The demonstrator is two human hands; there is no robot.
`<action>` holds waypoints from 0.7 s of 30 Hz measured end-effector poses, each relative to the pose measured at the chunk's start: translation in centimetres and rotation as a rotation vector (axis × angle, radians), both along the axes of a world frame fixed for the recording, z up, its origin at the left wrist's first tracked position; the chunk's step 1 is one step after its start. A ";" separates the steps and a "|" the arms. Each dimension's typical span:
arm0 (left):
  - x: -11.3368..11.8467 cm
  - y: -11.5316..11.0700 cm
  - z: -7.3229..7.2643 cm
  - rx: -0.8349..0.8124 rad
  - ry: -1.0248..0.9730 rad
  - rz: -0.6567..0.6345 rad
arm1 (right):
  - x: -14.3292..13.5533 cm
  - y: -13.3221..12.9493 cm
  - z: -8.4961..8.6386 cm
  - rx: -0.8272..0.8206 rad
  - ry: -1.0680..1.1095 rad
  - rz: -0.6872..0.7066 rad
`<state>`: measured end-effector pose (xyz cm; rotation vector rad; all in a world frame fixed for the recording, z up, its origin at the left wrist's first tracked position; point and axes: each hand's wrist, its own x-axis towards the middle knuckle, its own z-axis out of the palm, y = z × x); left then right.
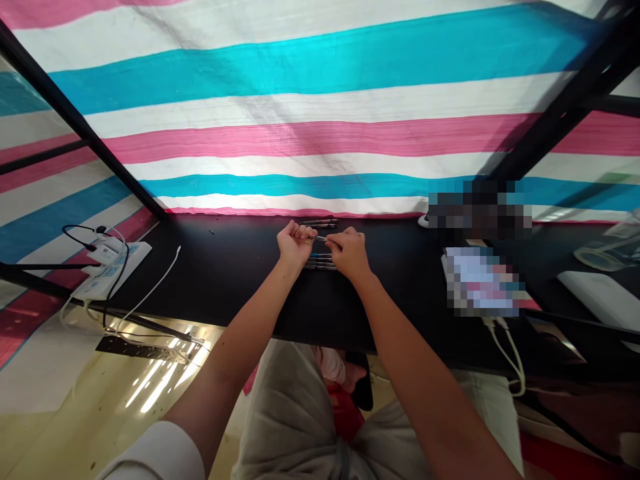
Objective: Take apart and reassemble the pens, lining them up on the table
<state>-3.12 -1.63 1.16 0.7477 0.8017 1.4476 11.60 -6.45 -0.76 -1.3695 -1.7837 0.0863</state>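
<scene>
Both my hands meet over the middle of the black table (230, 267), holding one slim pen (321, 238) between them. My left hand (296, 243) has its fingers curled around the pen's left end. The thumb and fingers of my right hand (349, 249) pinch its right end. Several pens (320, 262) lie side by side just below my hands, partly covered by them. Behind my hands, near the table's back edge, more pens (320, 222) lie on the table.
On the left stands a white power strip (113, 270) with plugs and cables; a white cable (163, 277) crosses the table's left part. A blurred device (483, 280) with cables lies right. A striped sheet (300, 147) hangs behind.
</scene>
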 end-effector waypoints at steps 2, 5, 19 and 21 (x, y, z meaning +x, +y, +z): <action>0.0 0.2 -0.1 -0.017 -0.017 -0.002 | 0.0 -0.1 0.1 0.020 -0.045 -0.010; 0.1 0.4 -0.1 -0.027 -0.036 -0.009 | 0.1 -0.2 0.1 0.029 -0.071 -0.031; 0.6 -0.2 -0.4 0.130 0.079 -0.164 | 1.6 0.7 -0.2 0.009 0.229 -0.069; 0.5 -0.5 -0.5 0.152 0.049 -0.153 | 1.7 0.7 -0.2 0.011 0.271 -0.053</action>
